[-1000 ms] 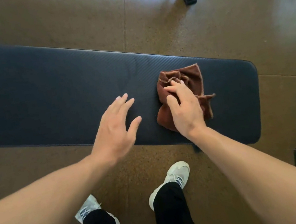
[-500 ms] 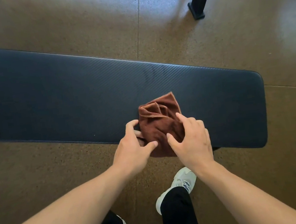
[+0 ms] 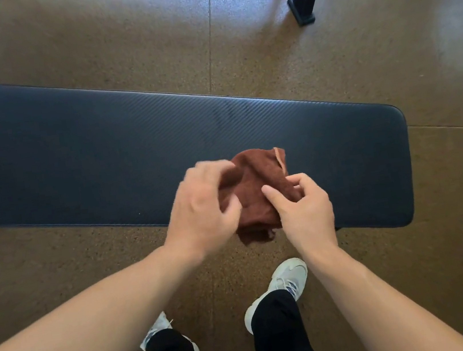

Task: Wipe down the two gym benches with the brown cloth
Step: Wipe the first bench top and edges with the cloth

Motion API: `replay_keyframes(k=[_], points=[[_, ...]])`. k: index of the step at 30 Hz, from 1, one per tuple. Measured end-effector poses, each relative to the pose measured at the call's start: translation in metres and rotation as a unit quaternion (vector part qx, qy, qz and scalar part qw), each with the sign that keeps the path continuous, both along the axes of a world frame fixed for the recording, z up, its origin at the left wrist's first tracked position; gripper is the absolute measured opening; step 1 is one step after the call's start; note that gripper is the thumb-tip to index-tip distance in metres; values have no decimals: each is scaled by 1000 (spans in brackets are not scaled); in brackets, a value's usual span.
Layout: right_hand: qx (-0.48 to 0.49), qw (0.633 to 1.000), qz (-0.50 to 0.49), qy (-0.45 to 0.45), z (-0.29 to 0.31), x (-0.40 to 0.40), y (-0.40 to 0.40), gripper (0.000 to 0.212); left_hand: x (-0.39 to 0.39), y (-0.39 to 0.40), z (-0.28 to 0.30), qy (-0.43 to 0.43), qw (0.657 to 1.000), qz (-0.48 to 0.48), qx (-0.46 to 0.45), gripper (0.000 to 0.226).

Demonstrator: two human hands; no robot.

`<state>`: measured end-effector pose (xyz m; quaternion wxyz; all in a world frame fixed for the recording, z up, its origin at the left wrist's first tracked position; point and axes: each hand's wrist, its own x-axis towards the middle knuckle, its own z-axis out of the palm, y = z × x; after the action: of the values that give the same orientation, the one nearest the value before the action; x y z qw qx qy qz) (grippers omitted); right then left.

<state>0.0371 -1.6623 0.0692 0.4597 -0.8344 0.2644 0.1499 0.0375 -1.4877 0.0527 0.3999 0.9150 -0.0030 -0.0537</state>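
Speckled cork-brown floor (image 3: pixel 328 70) under a ribbed black padded bench (image 3: pixel 102 164), both hands, left hand (image 3: pixel 199 210) and right hand (image 3: pixel 304 209), pinching the crumpled fuzzy brown cloth (image 3: pixel 258 180) at the bench's near edge.

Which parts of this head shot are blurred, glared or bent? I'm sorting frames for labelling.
Head view: the left hand is smeared by motion blur, its fingers indistinct; the right hand and brown cloth are sharper. A sheen runs along the far edge of the bench, and pale glare patches sit on the floor. The wide lens bows the bench's long edges.
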Motion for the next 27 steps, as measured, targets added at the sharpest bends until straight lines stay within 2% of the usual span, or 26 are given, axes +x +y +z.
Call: replay_keyframes(k=[2, 3, 5, 6, 8, 9, 10, 11, 13, 15, 19, 21, 23, 25, 27], points=[[-8, 999, -2, 34, -1, 6, -1, 25, -12, -1, -7, 67, 974, -198, 86, 81], [13, 999, -11, 32, 0, 9, -1, 24, -18, -4, -10, 107, 957, -246, 111, 97], [98, 994, -26, 30, 4, 12, 3, 22, -28, -13, -13, 149, 960, -220, 84, 108], [163, 985, -45, 43, 6, 15, 6, 22, -29, -18, -14, 143, 975, -168, 36, 100], [330, 936, -103, 70, 11, 21, 7, 29, -24, -27, -16, 122, 991, -41, -44, 59], [388, 910, -130, 67, 11, 23, 5, 33, -17, -30, -15, 134, 989, 20, -59, 40], [401, 904, -139, 57, 8, 24, 3, 37, -8, -31, -14, 156, 982, 74, -71, 35], [357, 925, -120, 44, 7, 25, 1, 42, 2, -30, -14, 178, 973, 126, -80, 37], [145, 989, -26, 21, -1, 21, -3, 50, 25, -22, -10, 188, 956, 212, -80, 34], [-10, 999, 34, 24, -9, 14, -5, 60, 46, -9, -4, 167, 954, 242, -63, 30], [-93, 991, 41, 91, -25, 5, -3, 97, 75, 18, 4, 112, 969, 220, -25, 23], [-133, 984, 70, 101, -34, 5, 0, 87, 85, 27, 9, 97, 974, 202, -23, 22], [-132, 980, 101, 109, -43, 6, 3, 55, 90, 32, 13, 94, 978, 183, -25, 23], [-63, 990, 84, 92, -42, 11, 6, 25, 90, 34, 16, 101, 980, 169, -12, 25], [16, 998, 23, 62, -31, 21, 1, 12, 88, 33, 20, 109, 980, 165, 4, 25]])
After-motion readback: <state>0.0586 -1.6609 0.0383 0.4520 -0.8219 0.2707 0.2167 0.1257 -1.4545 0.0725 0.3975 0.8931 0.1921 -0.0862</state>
